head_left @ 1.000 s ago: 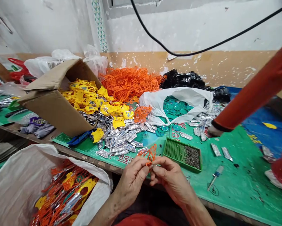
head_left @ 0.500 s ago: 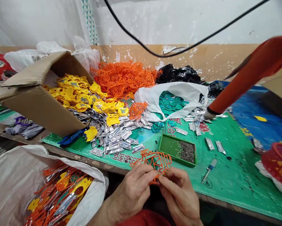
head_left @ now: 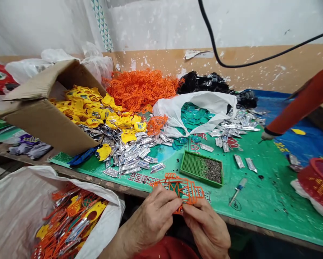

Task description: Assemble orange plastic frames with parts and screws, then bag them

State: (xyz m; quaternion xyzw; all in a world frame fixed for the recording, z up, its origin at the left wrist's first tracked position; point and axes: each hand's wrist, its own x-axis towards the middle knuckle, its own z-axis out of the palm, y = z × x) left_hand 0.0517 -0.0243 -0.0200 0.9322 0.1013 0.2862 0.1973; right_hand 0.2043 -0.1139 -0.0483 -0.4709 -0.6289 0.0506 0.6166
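An orange plastic lattice piece [head_left: 193, 189] is held between my two hands above the front edge of the table. My left hand [head_left: 156, 210] pinches its near left side, fingers closed. My right hand [head_left: 208, 223] grips its near right side between thumb and fingers; the fingertips partly hide the piece. Just beyond the hands lies a green tray [head_left: 190, 166] with small dark screws [head_left: 213, 170] heaped at its right end. A small screwdriver [head_left: 238, 190] rests on the table to the right. Over the table's right side hangs an orange powered driver [head_left: 298, 108] on a black cable.
A tipped cardboard box [head_left: 46, 122] spills yellow parts [head_left: 83, 104] beside silvery pieces [head_left: 131, 154]. Behind are orange lattice pieces [head_left: 142, 88] and a white bag [head_left: 166, 115] of green parts. A white sack [head_left: 10, 201] of mixed parts stands at left, a red basket [head_left: 316, 187] at right.
The hanging driver and its cable have swung to the right. The orange lattice piece has tilted and shifted slightly right in my hands, which stay closed on it.
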